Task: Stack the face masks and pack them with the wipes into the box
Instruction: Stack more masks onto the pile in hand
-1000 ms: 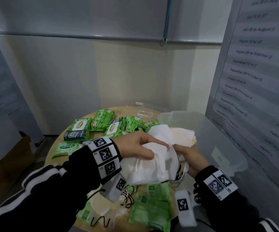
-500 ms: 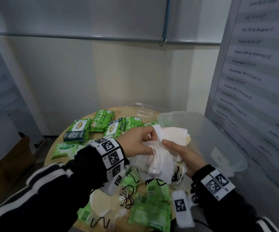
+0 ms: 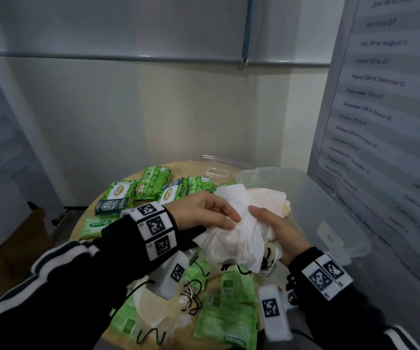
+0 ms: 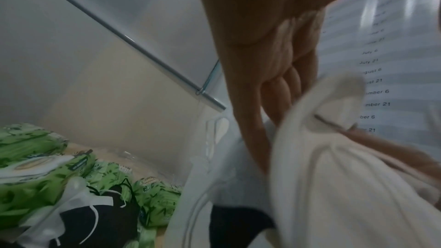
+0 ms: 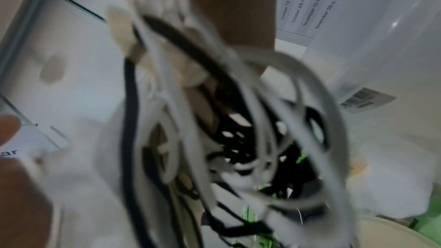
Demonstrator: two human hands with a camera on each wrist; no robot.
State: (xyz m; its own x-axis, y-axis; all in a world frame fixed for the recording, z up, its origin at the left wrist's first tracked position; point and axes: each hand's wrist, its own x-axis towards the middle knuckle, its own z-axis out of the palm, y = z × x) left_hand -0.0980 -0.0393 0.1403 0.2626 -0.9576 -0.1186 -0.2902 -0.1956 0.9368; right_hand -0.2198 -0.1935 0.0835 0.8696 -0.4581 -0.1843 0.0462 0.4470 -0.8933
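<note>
Both my hands are clamped on a bundle of face masks (image 3: 234, 238), left hand (image 3: 203, 213) on top, right hand (image 3: 277, 231) underneath, held above the counter (image 3: 87, 223) just beside the clear box (image 3: 330, 198). I'd say I'm mid-stacking: some masks and all the green wipes (image 3: 150, 183) still lie loose, nothing visibly packed yet

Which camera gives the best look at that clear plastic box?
The head view: the clear box shows whole, open beside the bundle of masks. The right wrist view catches only a blurred stretch of wall with a barcode label; the left wrist view shows hardly any of it.
</note>
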